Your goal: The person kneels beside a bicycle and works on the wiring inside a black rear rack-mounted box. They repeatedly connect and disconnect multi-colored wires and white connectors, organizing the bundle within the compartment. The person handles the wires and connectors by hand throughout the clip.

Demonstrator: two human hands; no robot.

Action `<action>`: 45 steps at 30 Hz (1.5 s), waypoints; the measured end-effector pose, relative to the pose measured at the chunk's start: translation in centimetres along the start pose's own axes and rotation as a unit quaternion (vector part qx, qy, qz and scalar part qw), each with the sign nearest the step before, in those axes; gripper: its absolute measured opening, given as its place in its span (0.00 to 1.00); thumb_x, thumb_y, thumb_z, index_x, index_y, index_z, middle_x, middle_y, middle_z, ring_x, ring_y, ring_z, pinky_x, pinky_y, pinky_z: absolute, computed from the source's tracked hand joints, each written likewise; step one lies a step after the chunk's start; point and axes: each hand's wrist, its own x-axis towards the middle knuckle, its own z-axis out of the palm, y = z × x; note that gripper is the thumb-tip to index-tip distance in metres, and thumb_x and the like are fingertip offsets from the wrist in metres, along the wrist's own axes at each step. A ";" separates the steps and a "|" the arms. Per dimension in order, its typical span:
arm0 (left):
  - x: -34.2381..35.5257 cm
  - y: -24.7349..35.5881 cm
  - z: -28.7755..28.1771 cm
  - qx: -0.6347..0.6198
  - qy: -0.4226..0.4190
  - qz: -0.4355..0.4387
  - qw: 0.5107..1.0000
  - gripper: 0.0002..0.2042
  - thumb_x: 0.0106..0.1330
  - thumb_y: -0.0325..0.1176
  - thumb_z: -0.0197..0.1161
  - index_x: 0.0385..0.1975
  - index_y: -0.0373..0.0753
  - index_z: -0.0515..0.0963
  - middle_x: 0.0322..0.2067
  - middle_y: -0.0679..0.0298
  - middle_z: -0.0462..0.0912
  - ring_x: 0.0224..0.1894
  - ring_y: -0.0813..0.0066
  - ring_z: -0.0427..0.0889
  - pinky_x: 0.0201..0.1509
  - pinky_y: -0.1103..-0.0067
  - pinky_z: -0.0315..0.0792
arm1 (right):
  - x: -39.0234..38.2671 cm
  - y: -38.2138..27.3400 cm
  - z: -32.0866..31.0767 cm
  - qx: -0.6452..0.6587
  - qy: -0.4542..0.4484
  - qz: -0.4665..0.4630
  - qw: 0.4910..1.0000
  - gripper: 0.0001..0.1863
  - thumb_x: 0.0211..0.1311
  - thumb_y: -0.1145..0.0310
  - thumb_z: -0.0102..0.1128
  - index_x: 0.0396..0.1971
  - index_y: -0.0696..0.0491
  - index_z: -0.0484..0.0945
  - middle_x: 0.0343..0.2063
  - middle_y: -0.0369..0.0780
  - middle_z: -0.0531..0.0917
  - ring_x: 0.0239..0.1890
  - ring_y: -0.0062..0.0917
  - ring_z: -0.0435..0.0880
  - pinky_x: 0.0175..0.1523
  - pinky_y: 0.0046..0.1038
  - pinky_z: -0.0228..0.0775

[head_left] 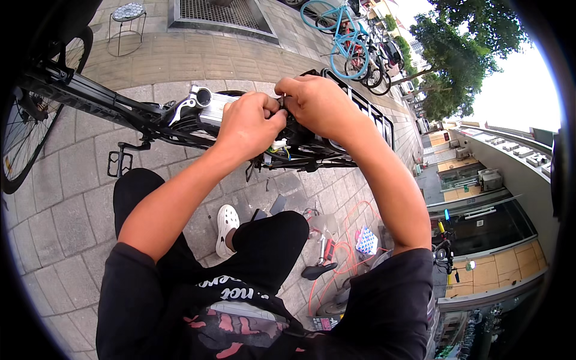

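My left hand and my right hand meet above the middle of a black bicycle, fingers bent and pinched around a small part too hidden to name. Beside my left hand are a silver clamp with an open tube end and a ribbed silver housing. Below the hands hangs a white connector with thin coloured wires. A black rear rack extends past my right hand.
Parked bicycles and a small stool are beyond. On the paving near my feet lie a saddle, red hoses and a blue-patterned box. A storefront lines the right.
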 end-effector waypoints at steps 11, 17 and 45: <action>-1.1 -0.2 0.7 -0.019 0.034 -0.023 0.999 0.15 0.66 0.39 0.82 0.36 0.31 0.91 0.38 0.55 0.91 0.41 0.57 0.91 0.51 0.64 0.84 | 1.3 -1.3 -0.8 -0.167 -0.058 -0.027 0.984 0.08 0.67 0.67 0.73 0.41 0.52 0.84 0.39 0.42 0.91 0.46 0.45 0.95 0.49 0.45 0.89; -1.6 0.9 0.0 -0.054 0.011 -0.043 0.998 0.13 0.68 0.40 0.79 0.36 0.33 0.93 0.41 0.53 0.91 0.49 0.53 0.92 0.58 0.61 0.84 | 2.1 -0.8 -3.2 0.013 -0.137 0.071 0.988 0.12 0.71 0.72 0.65 0.51 0.56 0.84 0.50 0.51 0.89 0.55 0.52 0.91 0.59 0.49 0.85; -2.5 -1.2 1.8 -0.077 0.138 0.045 0.986 0.11 0.66 0.39 0.84 0.34 0.37 0.92 0.42 0.57 0.87 0.49 0.55 0.87 0.59 0.58 0.76 | 6.7 -0.1 -2.4 0.223 -0.281 0.219 0.907 0.16 0.68 0.61 0.70 0.35 0.61 0.92 0.25 0.32 0.83 0.30 0.18 0.77 0.36 0.30 0.70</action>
